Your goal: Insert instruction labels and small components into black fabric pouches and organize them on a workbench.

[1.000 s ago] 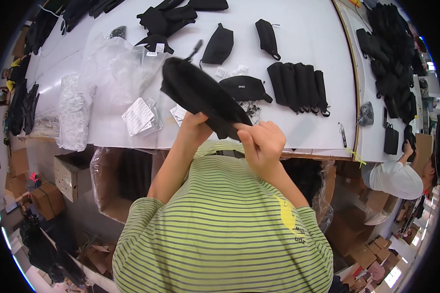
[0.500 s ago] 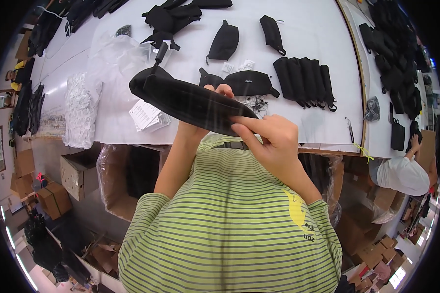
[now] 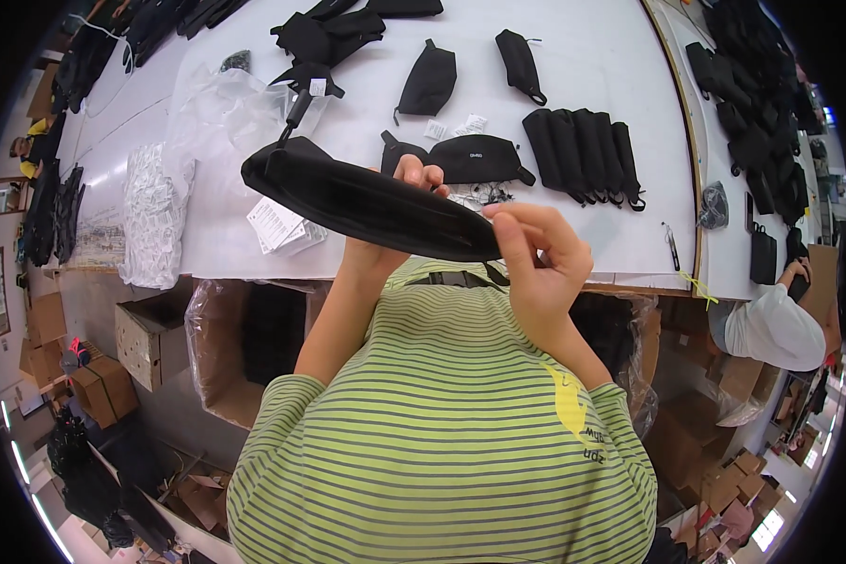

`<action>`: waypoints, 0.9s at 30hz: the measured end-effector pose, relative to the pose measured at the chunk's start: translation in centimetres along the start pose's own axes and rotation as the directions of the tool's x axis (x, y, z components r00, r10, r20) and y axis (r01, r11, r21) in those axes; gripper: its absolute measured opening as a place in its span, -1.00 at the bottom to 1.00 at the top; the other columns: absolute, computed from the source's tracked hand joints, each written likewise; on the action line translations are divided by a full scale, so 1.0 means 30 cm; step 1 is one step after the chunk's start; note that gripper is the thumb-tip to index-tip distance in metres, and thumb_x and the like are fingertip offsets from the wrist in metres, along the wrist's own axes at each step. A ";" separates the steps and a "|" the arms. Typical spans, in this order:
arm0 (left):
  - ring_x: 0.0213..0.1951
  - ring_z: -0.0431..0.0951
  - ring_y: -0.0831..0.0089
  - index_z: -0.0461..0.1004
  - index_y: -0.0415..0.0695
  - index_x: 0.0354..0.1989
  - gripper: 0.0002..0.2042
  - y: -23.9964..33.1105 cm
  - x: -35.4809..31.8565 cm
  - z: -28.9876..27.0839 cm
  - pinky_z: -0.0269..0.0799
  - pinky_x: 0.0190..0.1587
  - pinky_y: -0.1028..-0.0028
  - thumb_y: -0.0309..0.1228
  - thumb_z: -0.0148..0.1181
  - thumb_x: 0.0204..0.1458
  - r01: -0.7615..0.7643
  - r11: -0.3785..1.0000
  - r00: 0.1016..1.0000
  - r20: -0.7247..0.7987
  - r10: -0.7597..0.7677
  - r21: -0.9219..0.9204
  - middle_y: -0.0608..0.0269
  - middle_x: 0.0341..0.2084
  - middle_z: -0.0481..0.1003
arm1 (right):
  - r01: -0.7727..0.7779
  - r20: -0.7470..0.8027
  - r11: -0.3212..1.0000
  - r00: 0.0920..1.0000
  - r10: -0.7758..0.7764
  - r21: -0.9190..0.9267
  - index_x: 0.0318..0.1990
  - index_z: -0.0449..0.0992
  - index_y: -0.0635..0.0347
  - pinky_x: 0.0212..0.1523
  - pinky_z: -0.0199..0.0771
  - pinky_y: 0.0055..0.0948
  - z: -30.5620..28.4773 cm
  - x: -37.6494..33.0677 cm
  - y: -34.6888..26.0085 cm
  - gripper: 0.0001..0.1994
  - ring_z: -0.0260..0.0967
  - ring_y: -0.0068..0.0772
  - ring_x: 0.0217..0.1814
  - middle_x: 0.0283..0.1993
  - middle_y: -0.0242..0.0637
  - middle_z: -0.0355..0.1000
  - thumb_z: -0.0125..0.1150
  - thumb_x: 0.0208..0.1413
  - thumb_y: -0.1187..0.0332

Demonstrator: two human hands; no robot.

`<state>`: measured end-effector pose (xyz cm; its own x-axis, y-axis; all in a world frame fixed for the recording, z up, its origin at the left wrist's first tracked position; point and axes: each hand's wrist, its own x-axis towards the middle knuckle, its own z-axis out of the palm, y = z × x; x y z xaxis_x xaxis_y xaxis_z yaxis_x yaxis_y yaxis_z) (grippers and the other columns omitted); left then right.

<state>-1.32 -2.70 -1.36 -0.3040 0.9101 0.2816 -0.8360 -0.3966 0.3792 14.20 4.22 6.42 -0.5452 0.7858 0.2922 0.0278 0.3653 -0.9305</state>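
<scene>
Wrap: crinkled clear plastic [image 3: 155, 221] on the table's [image 3: 611, 249] left side.
Cards: white printed stack [image 3: 277, 226], near edge, partly behind the pouch's left half.
Pouch: black, long, narrow [image 3: 367, 202], held above the near edge, tilted down to the right; strap [image 3: 296, 111] stands up at its left end.
Left hand: clamped round the pouch's middle [image 3: 374, 256], fingertips showing on the far side.
Right hand: at the pouch's right tip [image 3: 545, 258], thumb and forefinger close together; pinch or mere touch, cannot tell.
Step in hand: judged to be handling the pouch's long edge at its right end.
Next move calls for: in my judgement, a steady left grip while the right fingers work that tip.
Flat pouch: black [image 3: 479, 160], beyond the right hand.
Row: black pouches [image 3: 578, 155] side by side, farther right.
</scene>
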 end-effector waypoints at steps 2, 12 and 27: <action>-0.01 0.28 0.30 0.51 0.16 -0.46 -0.82 -0.009 -0.002 -0.006 0.14 0.22 0.22 -0.22 0.02 0.16 -0.026 1.000 1.000 0.012 0.027 -0.014 0.42 -0.27 0.33 | -0.134 -0.041 0.983 0.989 0.139 0.124 -0.38 0.52 0.19 -0.65 -0.07 -0.65 0.012 -0.003 0.003 -0.95 -0.04 -0.80 -0.71 -0.73 -0.58 0.25 0.22 0.08 0.43; 0.01 0.32 0.31 0.45 -0.11 -0.17 -0.72 0.016 -0.054 -0.064 0.17 0.20 0.22 -0.30 0.26 -0.03 0.065 0.998 0.978 -0.197 -0.063 0.005 0.33 -0.24 0.42 | -0.487 0.198 0.873 0.856 0.478 0.001 -0.43 0.40 0.22 -0.52 0.13 -0.62 -0.079 -0.003 0.380 -0.83 0.16 -0.72 -0.55 -0.51 -0.45 0.31 0.04 0.17 0.36; 0.01 0.44 0.27 0.24 -0.18 0.13 -0.53 0.001 -0.035 -0.012 0.39 0.05 0.29 -0.36 0.16 0.05 0.170 0.952 0.866 -0.500 -0.021 0.254 0.14 -0.07 0.43 | -0.276 0.380 0.961 0.892 0.244 0.030 -0.07 0.45 0.15 -0.15 0.33 -0.50 -0.087 0.081 0.190 -0.71 0.40 -0.51 -0.19 -0.22 -0.31 0.47 0.19 0.06 0.27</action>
<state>-1.19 -3.62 -1.97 -0.4740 0.8563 -0.2052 -0.7317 -0.2534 0.6328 15.21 9.53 2.39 -0.7981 0.6004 -0.0508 0.1519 0.1188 -0.9812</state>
